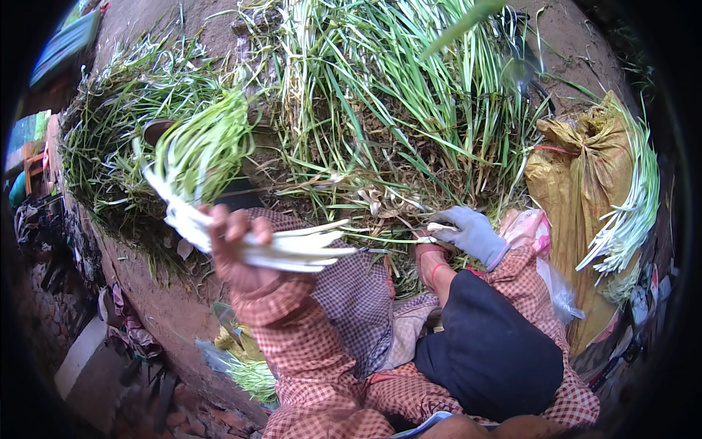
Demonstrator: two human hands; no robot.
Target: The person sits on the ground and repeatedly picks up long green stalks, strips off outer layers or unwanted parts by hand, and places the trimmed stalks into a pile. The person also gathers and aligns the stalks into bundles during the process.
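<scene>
My left hand (238,247), bare and slightly blurred, grips a bunch of peeled allium stalks (189,222). Their white stems stick out to the right of my fist, and the pale green leaves fan out up and left. My right hand (471,233) wears a grey glove and is low by my foot (430,263). Its fingers pinch the end of a thin stalk (384,239) that stretches left across the litter; the exact grip is partly hidden. Beyond my hands lies a large heap of unpeeled green stalks (395,99) with brown, withered leaves at its near side.
A pile of leaf trimmings (109,142) lies left. On the right, a tied yellow woven sack (581,170) bears a bundle of cleaned stalks (630,219). A pink plastic bag (526,228) is by my right sleeve. Another green bundle (252,378) rests behind my left arm.
</scene>
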